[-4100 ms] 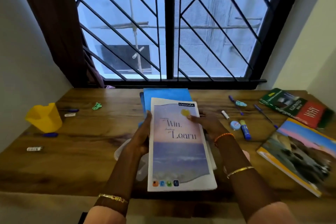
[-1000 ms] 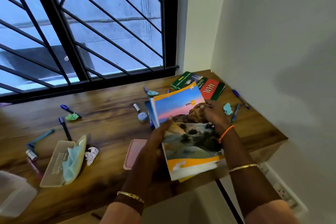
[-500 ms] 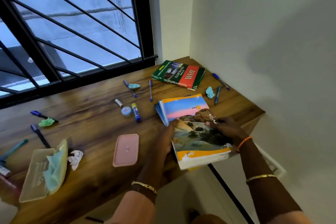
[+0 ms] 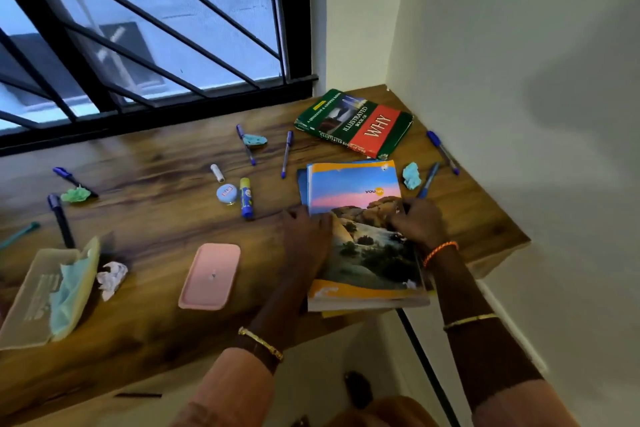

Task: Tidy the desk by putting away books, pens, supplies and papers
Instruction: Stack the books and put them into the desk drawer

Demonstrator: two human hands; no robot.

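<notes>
Wooden desk (image 4: 145, 184): both hands, left hand (image 4: 306, 232) and right hand (image 4: 417, 222), rest on notebook stack (image 4: 356, 191).

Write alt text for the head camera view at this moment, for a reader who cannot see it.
Both hands, left and right, rest on a stack of notebooks at the right end of a wooden desk by a barred window. Around it lie pens, a glue stick, a green book, crumpled papers and a pink lid.

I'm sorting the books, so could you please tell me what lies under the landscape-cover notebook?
Under the landscape-cover notebook a blue cover shows along its left edge, and a yellow corner at the desk's front edge. How many books lie beneath is covered.
</notes>
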